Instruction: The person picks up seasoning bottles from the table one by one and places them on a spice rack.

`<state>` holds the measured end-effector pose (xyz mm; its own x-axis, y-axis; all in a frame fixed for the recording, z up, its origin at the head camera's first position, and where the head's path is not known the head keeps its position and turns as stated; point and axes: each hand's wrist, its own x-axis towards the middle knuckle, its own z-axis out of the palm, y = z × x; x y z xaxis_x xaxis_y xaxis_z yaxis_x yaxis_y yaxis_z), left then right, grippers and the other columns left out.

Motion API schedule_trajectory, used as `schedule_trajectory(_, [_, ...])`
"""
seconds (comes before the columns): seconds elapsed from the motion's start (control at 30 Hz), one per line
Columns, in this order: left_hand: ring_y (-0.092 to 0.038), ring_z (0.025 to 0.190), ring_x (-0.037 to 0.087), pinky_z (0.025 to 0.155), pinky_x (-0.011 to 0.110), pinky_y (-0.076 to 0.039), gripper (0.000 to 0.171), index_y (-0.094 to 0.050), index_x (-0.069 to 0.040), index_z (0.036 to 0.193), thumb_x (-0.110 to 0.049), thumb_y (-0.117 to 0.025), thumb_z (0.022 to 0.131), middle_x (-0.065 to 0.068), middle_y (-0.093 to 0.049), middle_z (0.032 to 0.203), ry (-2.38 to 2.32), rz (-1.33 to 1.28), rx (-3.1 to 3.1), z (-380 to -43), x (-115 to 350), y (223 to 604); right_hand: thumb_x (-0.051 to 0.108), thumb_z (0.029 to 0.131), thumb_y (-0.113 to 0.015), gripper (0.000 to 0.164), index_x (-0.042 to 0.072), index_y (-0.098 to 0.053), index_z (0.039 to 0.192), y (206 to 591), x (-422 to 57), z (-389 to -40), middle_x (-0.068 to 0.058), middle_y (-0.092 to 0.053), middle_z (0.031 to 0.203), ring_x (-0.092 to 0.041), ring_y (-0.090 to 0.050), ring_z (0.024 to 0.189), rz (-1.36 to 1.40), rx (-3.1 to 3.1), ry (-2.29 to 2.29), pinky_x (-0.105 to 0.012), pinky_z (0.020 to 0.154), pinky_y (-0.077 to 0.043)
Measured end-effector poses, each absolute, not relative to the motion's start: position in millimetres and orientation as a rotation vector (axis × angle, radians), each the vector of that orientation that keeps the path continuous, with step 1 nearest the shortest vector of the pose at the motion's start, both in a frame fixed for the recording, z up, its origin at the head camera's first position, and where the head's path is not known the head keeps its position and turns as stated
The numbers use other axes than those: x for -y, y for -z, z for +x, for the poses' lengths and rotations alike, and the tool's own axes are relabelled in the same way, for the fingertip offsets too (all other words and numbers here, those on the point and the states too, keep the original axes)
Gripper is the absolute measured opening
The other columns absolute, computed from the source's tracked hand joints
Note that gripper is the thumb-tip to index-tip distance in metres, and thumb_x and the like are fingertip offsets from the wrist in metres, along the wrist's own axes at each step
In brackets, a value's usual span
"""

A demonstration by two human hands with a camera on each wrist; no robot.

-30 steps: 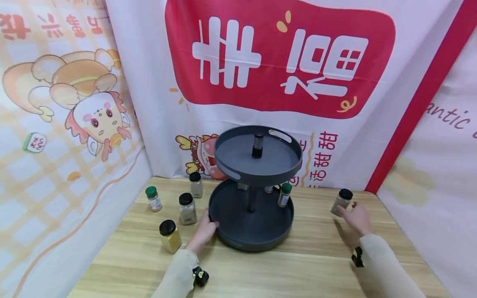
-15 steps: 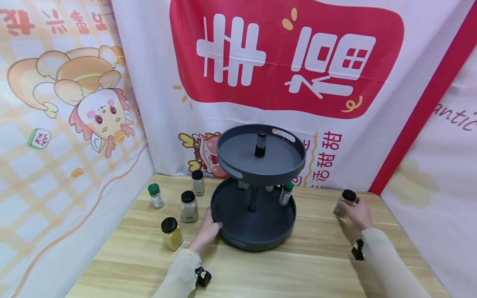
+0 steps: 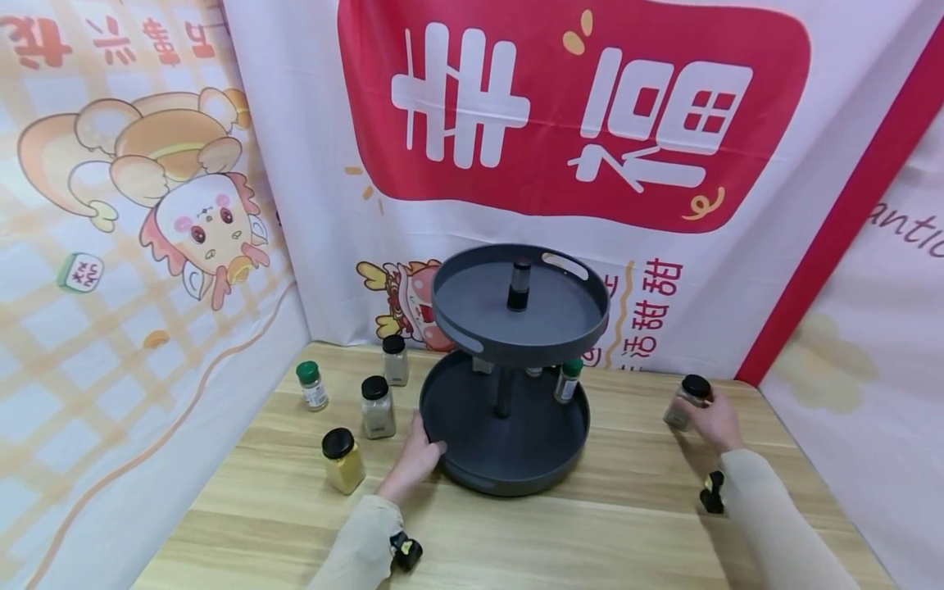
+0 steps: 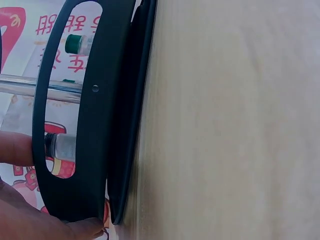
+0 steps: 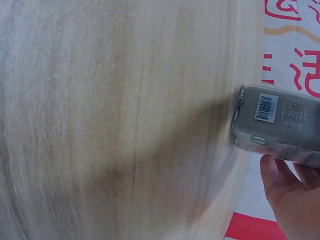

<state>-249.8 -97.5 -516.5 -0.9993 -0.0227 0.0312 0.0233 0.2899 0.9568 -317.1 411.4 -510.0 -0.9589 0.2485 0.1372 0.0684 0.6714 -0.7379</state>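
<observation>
In the head view my left hand (image 3: 413, 460) grips the left rim of the lower tier of a dark grey two-tier round tray (image 3: 505, 483). The left wrist view shows my thumb and fingers on either side of its slotted wall (image 4: 100, 125). Far to the right, my right hand (image 3: 715, 422) holds a spice jar (image 3: 680, 412) with a black lid. That jar's barcode label (image 5: 266, 107) faces the right wrist camera, its base right at the wooden table. On the lower tier stands a green-lidded spice jar (image 3: 566, 388), with others partly hidden behind the post.
Left of the tray stand a green-lidded jar (image 3: 314, 392), a black-lidded jar of yellow powder (image 3: 347, 471) and two more black-lidded jars, one near (image 3: 379, 419) and one farther back (image 3: 396, 367). Printed cloth (image 3: 317, 270) walls the wooden table (image 3: 560, 549) at back and sides.
The head view has shifted slightly. My right hand's fingers have drawn in closer round the black-lidded spice jar. My left hand stays on the tray's rim.
</observation>
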Motion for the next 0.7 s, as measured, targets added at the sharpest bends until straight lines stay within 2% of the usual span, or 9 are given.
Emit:
schedule_trajectory(0.3, [-0.007, 0.137, 0.046, 0.111, 0.054, -0.008, 0.085, -0.006, 0.016, 0.143, 0.010, -0.053, 0.072, 0.037, -0.006, 0.148, 1.862, 0.003, 2.428, -249.1, 95.4, 516.8, 0.044, 0.088, -0.062, 0.072, -0.016, -0.042, 0.123, 510.4, -412.1, -319.4, -0.038, -0.048, 0.119, -0.049, -0.049, 0.108, -0.307, 2.664, -1.134, -0.057, 0.092, -0.040])
schedule_trajectory(0.53, [-0.011, 0.137, 0.046, 0.111, 0.054, -0.010, 0.085, -0.010, 0.017, 0.143, 0.011, -0.052, 0.069, 0.037, -0.011, 0.147, 1.862, -0.014, 2.385, -250.7, 94.7, 518.7, 0.044, 0.087, -0.064, 0.064, -0.012, -0.051, 0.116, 514.1, -409.3, -320.3, -0.036, -0.055, 0.111, -0.048, -0.053, 0.101, -0.302, 2.649, -1.060, -0.056, 0.087, -0.042])
schedule_trajectory(0.7, [-0.010, 0.138, 0.044, 0.111, 0.053, -0.010, 0.078, -0.008, 0.015, 0.144, 0.009, -0.049, 0.078, 0.035, -0.010, 0.149, 1.901, 0.032, 2.403, -255.6, 96.5, 520.7, 0.047, 0.086, -0.064, 0.067, -0.011, -0.052, 0.117, 514.9, -408.2, -321.2, -0.036, -0.055, 0.113, -0.048, -0.053, 0.101, -0.352, 2.645, -1.027, -0.056, 0.086, -0.043])
